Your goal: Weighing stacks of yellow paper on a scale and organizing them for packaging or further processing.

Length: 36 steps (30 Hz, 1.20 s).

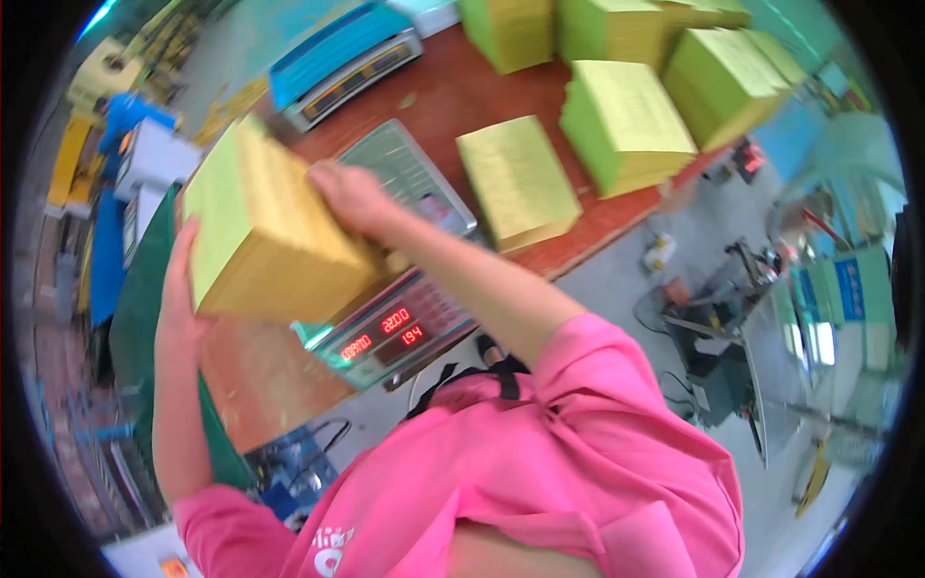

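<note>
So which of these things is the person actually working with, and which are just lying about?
In hand:
- thick yellow paper stack, held between left hand and right hand
- weighing scale beside and partly under it, red display lit

Lying about:
- thin yellow stack on the wooden table
- green paper stacks
- blue-topped second scale

Head fisheye, looking down, close over table [462, 91]
</note>
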{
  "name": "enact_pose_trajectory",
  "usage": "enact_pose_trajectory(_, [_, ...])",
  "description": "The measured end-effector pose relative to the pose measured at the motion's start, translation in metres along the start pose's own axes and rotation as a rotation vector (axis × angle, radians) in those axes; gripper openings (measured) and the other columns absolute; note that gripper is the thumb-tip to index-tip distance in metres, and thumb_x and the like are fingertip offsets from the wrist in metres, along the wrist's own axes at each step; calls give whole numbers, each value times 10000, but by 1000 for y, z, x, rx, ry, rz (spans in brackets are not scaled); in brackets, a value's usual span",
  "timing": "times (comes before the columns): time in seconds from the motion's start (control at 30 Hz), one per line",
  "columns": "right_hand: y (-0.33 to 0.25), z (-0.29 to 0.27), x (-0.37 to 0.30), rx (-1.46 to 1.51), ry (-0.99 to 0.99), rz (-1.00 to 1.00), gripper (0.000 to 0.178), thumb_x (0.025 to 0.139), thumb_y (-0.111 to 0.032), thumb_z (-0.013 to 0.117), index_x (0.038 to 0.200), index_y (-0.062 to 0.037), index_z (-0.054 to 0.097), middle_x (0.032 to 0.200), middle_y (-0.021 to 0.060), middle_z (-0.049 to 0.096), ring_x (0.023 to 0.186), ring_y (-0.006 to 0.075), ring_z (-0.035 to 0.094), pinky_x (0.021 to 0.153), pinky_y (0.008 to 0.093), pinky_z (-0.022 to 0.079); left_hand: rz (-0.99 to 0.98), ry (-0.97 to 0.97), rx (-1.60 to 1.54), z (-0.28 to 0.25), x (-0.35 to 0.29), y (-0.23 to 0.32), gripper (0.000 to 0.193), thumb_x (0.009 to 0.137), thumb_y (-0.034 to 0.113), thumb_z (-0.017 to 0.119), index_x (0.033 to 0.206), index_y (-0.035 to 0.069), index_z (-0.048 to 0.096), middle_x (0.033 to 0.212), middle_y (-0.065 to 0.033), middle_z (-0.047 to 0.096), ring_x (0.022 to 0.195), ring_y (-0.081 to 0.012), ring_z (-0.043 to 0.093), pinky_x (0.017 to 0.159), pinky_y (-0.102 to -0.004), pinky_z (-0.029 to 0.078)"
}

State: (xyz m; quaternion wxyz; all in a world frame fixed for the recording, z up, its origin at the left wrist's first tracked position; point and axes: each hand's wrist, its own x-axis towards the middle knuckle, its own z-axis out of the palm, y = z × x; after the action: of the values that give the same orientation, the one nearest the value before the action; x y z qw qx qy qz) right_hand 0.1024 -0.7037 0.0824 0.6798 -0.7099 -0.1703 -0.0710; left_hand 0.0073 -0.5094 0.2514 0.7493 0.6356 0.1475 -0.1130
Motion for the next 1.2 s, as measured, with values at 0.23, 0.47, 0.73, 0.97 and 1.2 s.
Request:
enact_pose_trajectory(0.23, [-54,-36,-79,-28,-2,79,362,947,-320,441,997,25,540,1009,274,591,997,449,551,869,499,434,-82,56,27,-5,-39,-17,522,981,402,488,1336,19,493,1249,-121,604,1097,-229,618,926,-379,510])
enact_pose_trajectory(0.47, [-82,-94,-168,28,90,59,325,921,-115,554,1220,10,534,1086,167,625,1071,288,600,912,375,476,-167,-6,30,7,-31,-19,544,965,394,511,1340,1,473,1211,-147,619,1043,-242,646,879,-385,545])
enact_pose_trajectory(0.73, [-81,-320,-197,-138,777,48,211,912,-97,489,1033,21,615,862,90,665,824,178,643,759,297,491,-99,-12,78,7,-40,-19,553,970,409,487,1339,-2,474,1206,-152,619,1038,-243,646,886,-371,540])
enact_pose_trajectory(0.97, [20,-435,-127,572,655,413,433,991,-329,507,1253,9,575,1222,99,632,1096,197,599,932,339,479,-122,-34,36,6,-32,-24,557,970,407,481,1346,-4,468,1215,-152,615,1046,-246,643,898,-369,535])
enact_pose_trajectory(1.2, [42,-385,-101,489,304,382,495,990,-327,514,1380,-25,472,1343,90,559,1191,168,556,1003,334,452,-124,6,74,21,-45,-17,568,960,421,475,1334,-7,479,1219,-160,613,1054,-255,637,904,-373,527])
